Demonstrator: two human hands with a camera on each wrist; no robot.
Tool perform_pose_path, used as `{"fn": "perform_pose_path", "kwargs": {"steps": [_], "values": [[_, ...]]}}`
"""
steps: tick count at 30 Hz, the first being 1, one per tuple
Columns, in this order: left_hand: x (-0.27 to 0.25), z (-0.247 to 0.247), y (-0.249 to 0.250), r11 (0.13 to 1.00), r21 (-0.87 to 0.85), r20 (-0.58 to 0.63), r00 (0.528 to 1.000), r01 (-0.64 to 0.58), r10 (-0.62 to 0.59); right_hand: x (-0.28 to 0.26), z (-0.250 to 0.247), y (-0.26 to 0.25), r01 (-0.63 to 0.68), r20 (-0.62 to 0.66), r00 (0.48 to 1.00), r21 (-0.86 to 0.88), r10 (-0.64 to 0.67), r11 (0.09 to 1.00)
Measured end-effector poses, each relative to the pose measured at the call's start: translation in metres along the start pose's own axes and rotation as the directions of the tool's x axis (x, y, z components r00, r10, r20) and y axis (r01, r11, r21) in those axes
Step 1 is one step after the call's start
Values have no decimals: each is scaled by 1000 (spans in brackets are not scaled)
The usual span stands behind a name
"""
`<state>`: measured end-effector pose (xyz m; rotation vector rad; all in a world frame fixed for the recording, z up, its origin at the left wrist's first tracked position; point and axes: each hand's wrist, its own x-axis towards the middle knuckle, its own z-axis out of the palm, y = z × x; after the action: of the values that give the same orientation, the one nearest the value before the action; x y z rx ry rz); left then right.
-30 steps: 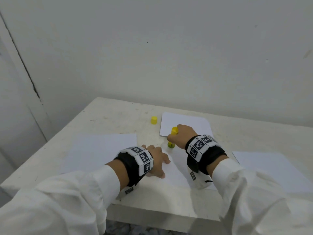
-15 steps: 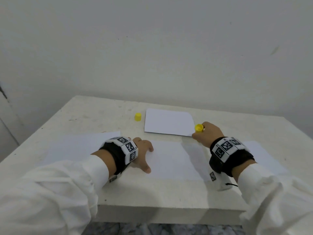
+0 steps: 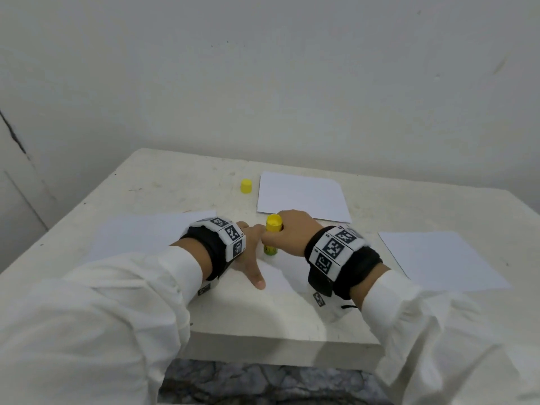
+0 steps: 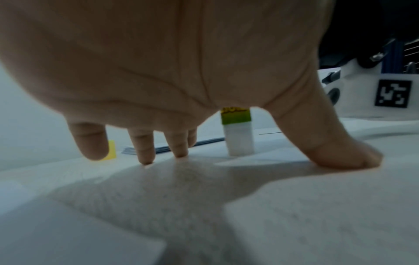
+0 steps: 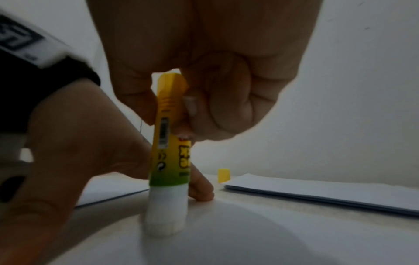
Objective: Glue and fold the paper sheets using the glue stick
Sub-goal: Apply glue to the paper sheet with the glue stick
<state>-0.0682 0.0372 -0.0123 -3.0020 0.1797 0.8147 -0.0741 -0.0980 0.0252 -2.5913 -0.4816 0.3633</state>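
Left hand (image 3: 248, 255) lies spread, fingers (image 4: 145, 148) straight — right hand (image 3: 287, 232) curled into a fist-like grip, wrist raised.

The right hand (image 3: 287, 230) has brought the glue stick (image 3: 272, 235) back left, beside the left hand (image 3: 248, 252).

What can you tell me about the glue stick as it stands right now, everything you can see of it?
The glue stick is a small plastic-looking tube, yellow at the top fading to green, with printed lettering and a barcode. Its cap is off and the white glue end points down, touching the paper sheet in front of the person. It stands nearly upright. The right hand pinches its upper part; the left hand presses the sheet beside it.
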Motion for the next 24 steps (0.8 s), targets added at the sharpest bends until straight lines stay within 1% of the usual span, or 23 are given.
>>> {"fn": "perform_pose_path", "kwargs": {"steps": [2, 4, 6, 9, 11, 15, 19, 22, 24], "values": [[0, -3, 4, 996, 62, -2, 998, -64, 64, -13, -1, -1, 51, 60, 997, 7, -51, 999], [-2, -5, 10, 989, 72, -4, 992, -128, 129, -25, -1, 0, 56, 88, 995, -11, -55, 998], [2, -5, 12, 985, 89, -9, 988, -151, 152, -34, -1, 6, 43, 85, 996, -22, -41, 999], [7, -4, 14, 988, 116, -23, 995, -98, 101, -47, -6, 22, 16, 48, 999, -12, -15, 1000], [10, -5, 13, 992, 118, 8, 999, -50, 49, -57, -14, 37, -15, 16, 1000, 0, 15, 1000], [11, -9, 15, 989, 140, 22, 998, -54, 51, -78, -31, 73, -109, -37, 993, 24, 110, 994], [15, -11, 19, 979, 192, 36, 998, -67, 61, -91, -46, 101, -204, -76, 976, 32, 206, 978], [16, -14, 23, 970, 232, 56, 996, -79, 67, -88, -55, 111, -248, -81, 965, 10, 248, 969], [17, -14, 26, 962, 262, 56, 997, -75, 62, -76, -60, 114, -267, -123, 956, 21, 268, 963]]}}
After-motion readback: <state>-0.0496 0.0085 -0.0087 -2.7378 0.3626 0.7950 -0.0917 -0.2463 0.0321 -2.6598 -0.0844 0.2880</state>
